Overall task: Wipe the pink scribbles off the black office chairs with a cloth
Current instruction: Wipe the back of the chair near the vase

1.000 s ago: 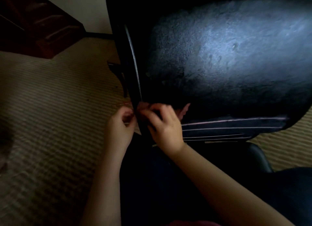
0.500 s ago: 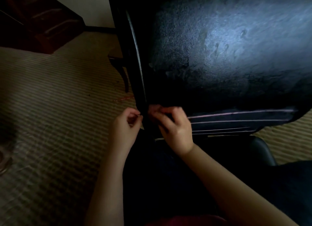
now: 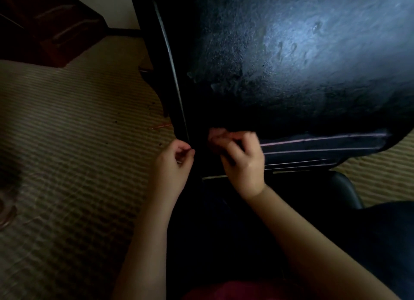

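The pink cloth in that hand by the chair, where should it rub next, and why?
Probably slide it right along the band under the backrest. The right hand pinches the pink cloth at the left end of the pink lines, which run on to the right across the black office chair, unwiped. The left hand is curled at the chair's edge.

Striped carpet [image 3: 67, 165] covered the floor. Dark wooden cabinet [image 3: 44, 24] stood at eleven o'clock, against a pale wall [image 3: 112, 6].

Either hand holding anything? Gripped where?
Right hand fingers bunch a small pinkish cloth against the black office chair. Left hand curled; contents unclear.
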The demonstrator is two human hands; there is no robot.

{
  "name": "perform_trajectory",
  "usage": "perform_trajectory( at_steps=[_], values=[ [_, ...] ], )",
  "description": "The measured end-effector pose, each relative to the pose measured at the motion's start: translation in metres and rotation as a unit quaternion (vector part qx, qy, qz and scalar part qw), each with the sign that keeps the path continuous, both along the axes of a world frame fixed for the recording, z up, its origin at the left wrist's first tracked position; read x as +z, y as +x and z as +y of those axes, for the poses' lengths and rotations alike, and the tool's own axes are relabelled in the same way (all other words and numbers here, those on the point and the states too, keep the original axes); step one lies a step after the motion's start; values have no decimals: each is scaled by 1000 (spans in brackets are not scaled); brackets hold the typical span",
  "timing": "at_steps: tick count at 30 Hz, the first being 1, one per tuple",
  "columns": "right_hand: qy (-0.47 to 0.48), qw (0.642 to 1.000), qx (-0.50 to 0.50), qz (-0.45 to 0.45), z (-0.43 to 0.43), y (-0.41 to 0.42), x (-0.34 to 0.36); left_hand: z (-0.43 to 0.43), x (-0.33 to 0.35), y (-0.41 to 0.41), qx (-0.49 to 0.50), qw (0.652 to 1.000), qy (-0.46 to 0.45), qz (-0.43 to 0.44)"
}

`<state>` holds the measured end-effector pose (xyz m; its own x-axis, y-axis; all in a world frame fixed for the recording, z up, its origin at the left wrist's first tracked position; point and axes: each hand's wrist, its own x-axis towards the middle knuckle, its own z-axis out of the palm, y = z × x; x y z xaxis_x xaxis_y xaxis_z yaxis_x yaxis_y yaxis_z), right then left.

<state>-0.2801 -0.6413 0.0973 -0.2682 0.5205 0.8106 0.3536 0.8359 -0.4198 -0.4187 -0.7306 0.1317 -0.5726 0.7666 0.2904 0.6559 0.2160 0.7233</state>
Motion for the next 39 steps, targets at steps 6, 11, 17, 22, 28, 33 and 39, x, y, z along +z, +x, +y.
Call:
perform_trajectory(
  at_steps=[6,11,17,22,28,33,39],
  values=[
    [-67,991,44,-107,-12,16,-46,-1,-4,2,-1,1000,-6,6],
    [-19,999,-45,17,6,14,18,-4,-5,7,0,999,-9,32],
    [-87,995,6,-50,-10,21,-46,1,-1,14,-25,998,9,61],
    [-111,993,-21,-28,-8,29,-32,3,-8,15,-46,997,5,67],
    [-128,990,-52,19,1,29,-13,6,-10,21,-61,995,4,74],
    [-250,964,-64,-58,-11,43,-59,10,-9,22,-66,994,12,83],
    [-179,976,-87,82,0,39,5,12,-12,26,-70,993,14,94]
  ],
)
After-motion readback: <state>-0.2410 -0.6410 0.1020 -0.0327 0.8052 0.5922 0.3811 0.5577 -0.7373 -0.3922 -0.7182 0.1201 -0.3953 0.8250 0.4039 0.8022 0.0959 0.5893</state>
